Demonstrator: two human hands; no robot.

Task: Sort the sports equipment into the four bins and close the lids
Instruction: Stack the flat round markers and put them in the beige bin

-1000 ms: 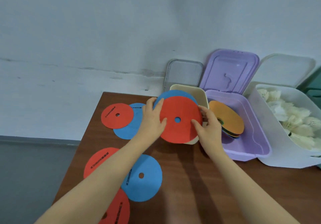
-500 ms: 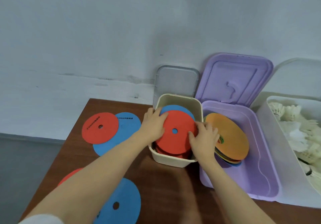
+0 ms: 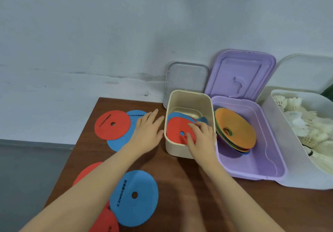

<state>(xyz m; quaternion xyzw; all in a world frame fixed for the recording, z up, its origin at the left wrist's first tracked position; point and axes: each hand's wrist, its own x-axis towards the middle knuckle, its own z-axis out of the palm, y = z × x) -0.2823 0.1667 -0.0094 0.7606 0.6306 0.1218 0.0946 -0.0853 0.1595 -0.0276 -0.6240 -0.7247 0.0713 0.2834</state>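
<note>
A cream bin (image 3: 182, 94) stands on the brown table (image 3: 180, 186) with red and blue flat discs inside. My right hand (image 3: 201, 134) presses down on the top red disc (image 3: 174, 130) in that bin, fingers spread. My left hand (image 3: 147, 129) hovers open just left of the bin, holding nothing. On the table lie a red disc (image 3: 110, 125) over a blue disc (image 3: 120, 143) at the far left, and a blue disc (image 3: 134, 197) with two more red ones nearer me.
A purple bin (image 3: 255, 170) with its lid (image 3: 241, 75) raised holds stacked orange cones (image 3: 236, 129). A white bin (image 3: 281, 141) of shuttlecocks (image 3: 306, 123) stands at the right. A grey lid (image 3: 187, 78) leans on the wall. The table's left edge drops off to the floor.
Both hands lowered the red and blue discs into the cream bin. My left hand has let go and moved out to the left; my right hand stays pressing on the red disc.
</note>
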